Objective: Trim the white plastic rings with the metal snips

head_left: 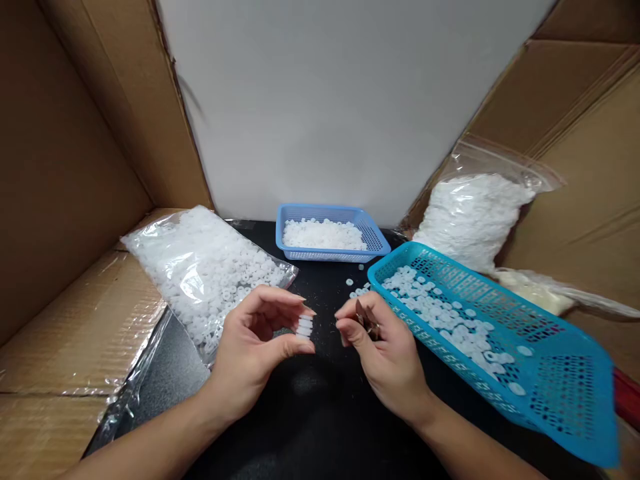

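Near the middle, my left hand pinches a short stack of white plastic pieces between thumb and fingertips. To its right, my right hand is closed around small brown, pointed pieces that look like metal; their exact shape is partly hidden by the fingers. A gap separates the two hands above the black surface. Just beyond my right hand lie a few loose white rings.
A clear bag of white rings lies at left. Behind stands a blue basket with white pieces. A turquoise basket with white rings fills the right. Another white-filled bag leans against the cardboard wall.
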The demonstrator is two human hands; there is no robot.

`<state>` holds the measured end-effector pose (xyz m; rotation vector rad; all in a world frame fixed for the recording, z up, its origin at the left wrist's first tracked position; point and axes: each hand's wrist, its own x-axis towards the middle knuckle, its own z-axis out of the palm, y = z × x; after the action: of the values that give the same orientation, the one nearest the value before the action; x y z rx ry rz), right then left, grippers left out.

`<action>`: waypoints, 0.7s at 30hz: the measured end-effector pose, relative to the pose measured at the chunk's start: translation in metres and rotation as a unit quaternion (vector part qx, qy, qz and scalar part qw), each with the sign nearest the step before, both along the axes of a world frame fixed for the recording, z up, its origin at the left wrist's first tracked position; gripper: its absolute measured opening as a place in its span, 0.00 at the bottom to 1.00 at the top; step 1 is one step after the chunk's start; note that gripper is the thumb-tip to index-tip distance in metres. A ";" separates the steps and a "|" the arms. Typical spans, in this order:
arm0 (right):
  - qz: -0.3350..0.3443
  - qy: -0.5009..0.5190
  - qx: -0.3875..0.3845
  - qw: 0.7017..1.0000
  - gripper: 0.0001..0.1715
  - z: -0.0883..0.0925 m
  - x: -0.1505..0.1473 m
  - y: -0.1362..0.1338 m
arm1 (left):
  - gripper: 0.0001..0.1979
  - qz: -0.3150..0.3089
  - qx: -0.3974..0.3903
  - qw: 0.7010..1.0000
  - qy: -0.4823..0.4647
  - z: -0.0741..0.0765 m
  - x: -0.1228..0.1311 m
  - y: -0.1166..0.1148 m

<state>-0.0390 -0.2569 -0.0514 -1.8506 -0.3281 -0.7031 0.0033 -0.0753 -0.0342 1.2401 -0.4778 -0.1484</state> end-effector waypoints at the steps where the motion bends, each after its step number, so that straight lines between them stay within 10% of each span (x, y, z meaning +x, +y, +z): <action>1: 0.007 0.038 0.036 0.999 0.13 0.001 0.000 0.002 | 0.18 0.020 0.024 0.999 -0.036 0.000 -0.001 0.000; 7: 0.128 0.231 0.191 0.945 0.29 0.002 -0.005 0.019 | 0.21 0.104 0.137 0.928 -0.330 -0.008 -0.002 -0.002; 13: 0.089 0.233 0.189 0.950 0.24 0.003 -0.002 0.021 | 0.34 0.096 0.194 0.868 -0.446 -0.008 0.000 -0.002; 21: 0.058 0.070 0.030 0.995 0.04 0.012 0.002 0.001 | 0.08 -0.042 0.090 0.995 -0.004 -0.001 0.007 -0.001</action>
<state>-0.0368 -0.2560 -0.0398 -1.7982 -0.3165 -0.4953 0.0104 -0.0760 -0.0356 1.3976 -0.5320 -0.2635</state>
